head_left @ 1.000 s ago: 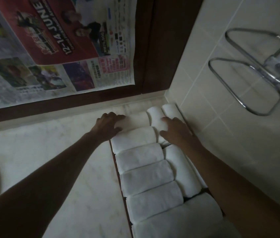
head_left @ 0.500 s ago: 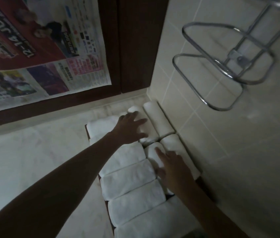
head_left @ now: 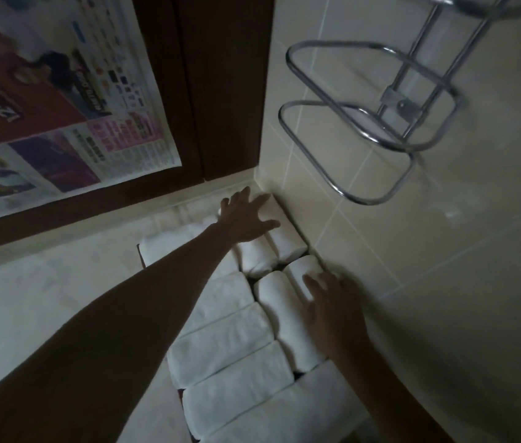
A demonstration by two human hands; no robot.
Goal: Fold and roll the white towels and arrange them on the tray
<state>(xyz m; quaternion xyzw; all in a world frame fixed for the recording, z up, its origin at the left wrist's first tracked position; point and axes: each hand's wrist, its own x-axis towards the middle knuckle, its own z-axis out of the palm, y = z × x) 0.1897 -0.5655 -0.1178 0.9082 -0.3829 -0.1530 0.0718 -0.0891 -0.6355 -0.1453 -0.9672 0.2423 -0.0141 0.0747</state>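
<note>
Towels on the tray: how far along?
Done: rolled towels fill the tray in rows. In hand: left hand lies flat on the far rolls, right hand on a roll beside the tiled wall, apparently straightening them. Left: no loose towel visible; probably only tidying.

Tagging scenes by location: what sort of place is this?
Probably a bathroom, perhaps a hotel's: a glossy tiled wall, a chrome wire rack fixed to it, and rolled white towels lined up at the corner of a pale, stone-like counter.
</note>
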